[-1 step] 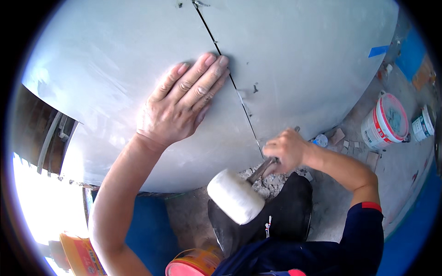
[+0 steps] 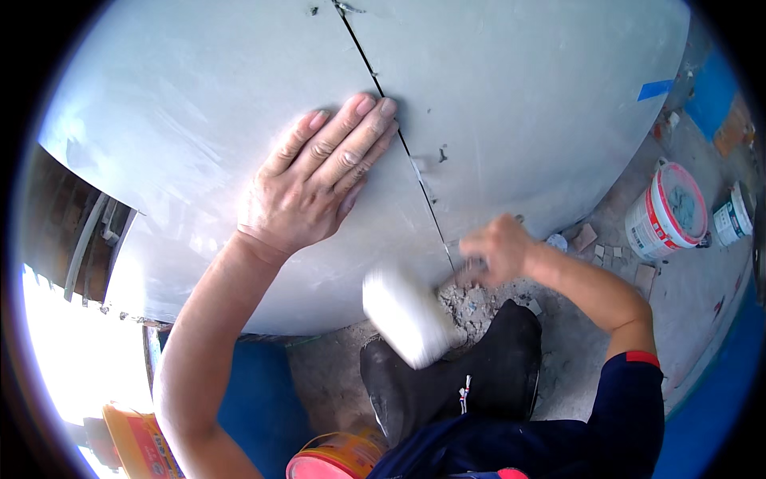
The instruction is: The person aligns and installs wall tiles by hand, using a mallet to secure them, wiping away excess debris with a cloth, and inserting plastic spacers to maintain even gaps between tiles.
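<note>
Large pale-grey tiles (image 2: pixel 199 104) stand before me, with a thin dark joint running down between them. My left hand (image 2: pixel 315 172) lies flat on the left tile, fingers stretched and together, the fingertips reaching the joint. My right hand (image 2: pixel 499 251) is closed around the handle of a white-headed mallet (image 2: pixel 407 315), low in front of the tiles and above my knees. Motion blurs the mallet's head, and it looks apart from the tile, though the gap is hard to judge. Small grey smears of mortar (image 2: pixel 443 153) mark the right tile near the joint.
Crumbled mortar (image 2: pixel 475 315) lies on the floor at the tile's foot. A white bucket with a red rim (image 2: pixel 638 223) and a smaller pail (image 2: pixel 728 223) stand at right. A yellow bucket with a pink lid (image 2: pixel 319 465) is near my lap; blue tape (image 2: pixel 655 89) sticks to the right tile.
The mallet's head has risen a little toward the tile, and my right hand has lifted slightly with it. My left hand stays in place.
</note>
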Demonstrator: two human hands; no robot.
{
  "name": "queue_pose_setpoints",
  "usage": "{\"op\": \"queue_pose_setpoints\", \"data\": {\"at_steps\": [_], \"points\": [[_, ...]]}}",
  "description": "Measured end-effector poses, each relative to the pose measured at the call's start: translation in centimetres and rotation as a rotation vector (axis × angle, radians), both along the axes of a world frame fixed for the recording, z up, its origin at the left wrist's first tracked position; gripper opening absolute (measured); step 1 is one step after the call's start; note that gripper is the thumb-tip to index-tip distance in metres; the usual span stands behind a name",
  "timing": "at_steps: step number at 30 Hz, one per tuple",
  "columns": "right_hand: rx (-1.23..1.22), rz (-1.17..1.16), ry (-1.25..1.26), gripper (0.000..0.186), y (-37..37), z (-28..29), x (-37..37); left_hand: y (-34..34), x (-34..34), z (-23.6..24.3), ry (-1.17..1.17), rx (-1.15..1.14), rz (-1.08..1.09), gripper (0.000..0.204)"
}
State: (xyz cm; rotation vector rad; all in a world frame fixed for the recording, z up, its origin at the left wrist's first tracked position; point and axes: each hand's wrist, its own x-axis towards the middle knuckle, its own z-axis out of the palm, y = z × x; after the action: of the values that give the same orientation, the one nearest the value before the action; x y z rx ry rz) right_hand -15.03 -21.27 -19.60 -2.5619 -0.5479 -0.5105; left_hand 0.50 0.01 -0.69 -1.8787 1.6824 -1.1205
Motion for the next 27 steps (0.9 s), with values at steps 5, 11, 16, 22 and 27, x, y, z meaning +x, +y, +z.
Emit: {"op": "queue_pose_setpoints", "data": {"at_steps": [5, 11, 16, 22, 27], "points": [[-0.045, 0.02, -0.077, 0.061, 1.3, 2.3, -1.2, 0.4, -0.7, 1.0, -0.136, 0.009, -0.041, 0.057], [0.012, -0.287, 0.07, 0.064, 0.3, 0.5, -0.9, -0.1, -0.8, 1.3, -0.152, 0.032, -0.093, 0.054], [0.312, -0.356, 0.287, 0.065, 5.0, -3.9, -0.9, 2.3, 0.3, 4.0, -0.105, 0.115, -0.192, 0.052], [0.383, -0.315, 0.042, 0.04, 7.9, -3.2, -3.6, 0.9, -0.9, 13.2, -0.102, -0.292, -0.187, 0.054], [0.087, -0.068, -0.455, 0.032, 7.2, 4.3, -3.3, 0.3, -1.4, 14.1, -0.17, -0.409, -0.07, 0.054]]}}
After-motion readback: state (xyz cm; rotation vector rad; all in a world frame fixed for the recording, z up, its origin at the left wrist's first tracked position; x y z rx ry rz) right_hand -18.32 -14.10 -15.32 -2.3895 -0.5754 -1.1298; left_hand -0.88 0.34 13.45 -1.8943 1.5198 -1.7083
